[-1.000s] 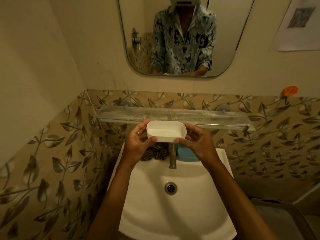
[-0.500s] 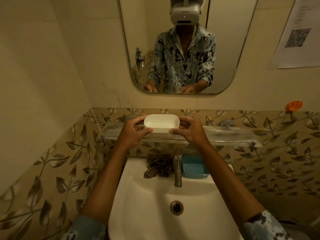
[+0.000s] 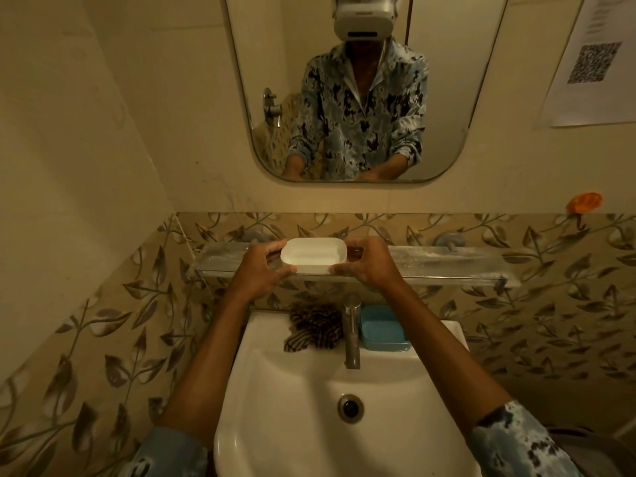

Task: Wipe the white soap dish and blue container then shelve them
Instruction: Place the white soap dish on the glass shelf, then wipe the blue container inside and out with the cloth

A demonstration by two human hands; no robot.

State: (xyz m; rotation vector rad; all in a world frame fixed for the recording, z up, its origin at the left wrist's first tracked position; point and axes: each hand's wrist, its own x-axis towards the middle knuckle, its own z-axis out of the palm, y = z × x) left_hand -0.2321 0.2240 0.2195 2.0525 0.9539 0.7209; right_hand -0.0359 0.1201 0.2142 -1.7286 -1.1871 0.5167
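The white soap dish [image 3: 314, 253] is upright and empty, held at the glass shelf [image 3: 447, 261] over its middle; I cannot tell whether it rests on the glass. My left hand [image 3: 261, 266] grips its left end and my right hand [image 3: 366, 265] grips its right end. The blue container [image 3: 382, 328] sits on the back rim of the sink [image 3: 309, 425], just right of the tap [image 3: 351, 330]. A dark striped cloth [image 3: 315, 326] lies bunched on the rim left of the tap.
A mirror [image 3: 358, 87] hangs above the shelf. An orange hook [image 3: 584, 203] and a paper with a QR code [image 3: 593, 60] are on the right wall. Leaf-patterned tiles cover the lower walls. A grey bin edge [image 3: 592, 449] shows at bottom right.
Both hands have carried the white soap dish up from over the sink to the glass shelf. The view has tilted upward, showing more of the mirror.
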